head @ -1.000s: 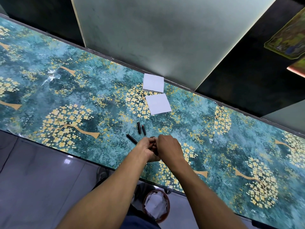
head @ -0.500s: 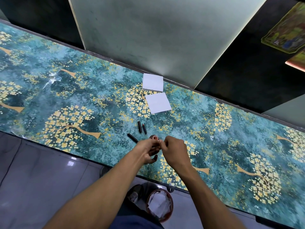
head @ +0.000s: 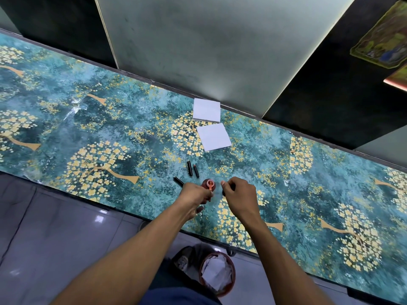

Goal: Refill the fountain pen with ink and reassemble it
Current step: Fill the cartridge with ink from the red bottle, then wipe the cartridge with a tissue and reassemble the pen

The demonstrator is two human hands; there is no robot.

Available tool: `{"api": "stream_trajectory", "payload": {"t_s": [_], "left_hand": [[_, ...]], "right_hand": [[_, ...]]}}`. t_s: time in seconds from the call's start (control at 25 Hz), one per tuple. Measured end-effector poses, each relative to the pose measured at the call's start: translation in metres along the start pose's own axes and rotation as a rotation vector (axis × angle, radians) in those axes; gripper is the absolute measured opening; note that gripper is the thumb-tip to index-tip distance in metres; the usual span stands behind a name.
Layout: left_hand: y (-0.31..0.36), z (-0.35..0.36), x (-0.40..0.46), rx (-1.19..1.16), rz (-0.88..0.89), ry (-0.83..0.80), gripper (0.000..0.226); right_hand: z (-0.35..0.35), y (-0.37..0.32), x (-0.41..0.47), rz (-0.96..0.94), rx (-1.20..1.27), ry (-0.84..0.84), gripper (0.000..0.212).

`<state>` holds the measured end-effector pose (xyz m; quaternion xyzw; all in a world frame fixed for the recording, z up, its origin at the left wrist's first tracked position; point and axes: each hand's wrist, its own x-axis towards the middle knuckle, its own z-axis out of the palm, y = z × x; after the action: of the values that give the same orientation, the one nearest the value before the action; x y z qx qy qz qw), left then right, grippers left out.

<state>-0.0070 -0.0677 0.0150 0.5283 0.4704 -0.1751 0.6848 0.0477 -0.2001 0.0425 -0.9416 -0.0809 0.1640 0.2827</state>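
Note:
A small reddish-brown ink bottle [head: 207,183] stands on the patterned table [head: 123,133] with its mouth uncovered. My left hand [head: 196,194] grips its near side. My right hand [head: 239,191] is just to the right of the bottle, apart from it, with its fingers closed on a small dark piece [head: 223,192] that looks like the bottle's cap. Two short black pen parts [head: 189,167] [head: 196,171] lie side by side just beyond the bottle. A third black pen part [head: 178,181] lies to the left, partly hidden by my left hand.
Two white paper squares [head: 206,111] [head: 213,136] lie further back near the wall panel [head: 198,51]. Below the table's near edge, a round bin [head: 217,274] with crumpled paper stands on the tiled floor.
My hands were pressed together over the bottle and have drawn apart. The right hand has moved right with the dark piece, and the bottle's mouth now shows.

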Motion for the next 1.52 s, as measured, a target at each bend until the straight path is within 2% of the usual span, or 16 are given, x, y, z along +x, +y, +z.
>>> {"api": "stream_trajectory", "payload": {"t_s": [0.28, 0.56, 0.76, 0.92, 1.08, 1.16, 1.36, 1.44, 1.52], "left_hand": [[0.002, -0.010, -0.007, 0.204, 0.174, 0.031, 0.001], [0.008, -0.024, -0.015, 0.230, 0.278, 0.022, 0.011], [0.010, -0.030, -0.015, 0.211, 0.309, 0.015, 0.005], [0.011, -0.035, -0.012, 0.184, 0.352, 0.018, 0.002], [0.010, -0.039, -0.011, 0.165, 0.377, 0.012, 0.013], [0.008, -0.041, -0.011, 0.178, 0.387, 0.009, 0.012], [0.005, -0.046, -0.011, 0.183, 0.390, 0.015, 0.008], [0.006, -0.047, -0.012, 0.175, 0.383, 0.011, 0.009], [0.009, -0.047, -0.011, 0.169, 0.382, 0.010, 0.008]], "right_hand": [[-0.004, -0.005, 0.014, 0.019, 0.091, 0.001, 0.040], [0.001, -0.026, 0.078, -0.009, 0.013, -0.001, 0.040], [0.025, -0.034, 0.130, -0.057, -0.077, -0.029, 0.025], [0.044, -0.046, 0.159, -0.120, -0.258, -0.078, 0.014], [0.058, -0.049, 0.176, -0.282, -0.586, -0.103, 0.038], [0.063, -0.049, 0.177, -0.326, -0.693, -0.104, 0.042], [0.064, -0.051, 0.177, -0.462, -0.846, -0.065, 0.026], [0.059, -0.051, 0.176, -0.419, -0.803, -0.024, 0.022], [0.055, -0.049, 0.174, -0.293, -0.645, 0.048, 0.018]]}}
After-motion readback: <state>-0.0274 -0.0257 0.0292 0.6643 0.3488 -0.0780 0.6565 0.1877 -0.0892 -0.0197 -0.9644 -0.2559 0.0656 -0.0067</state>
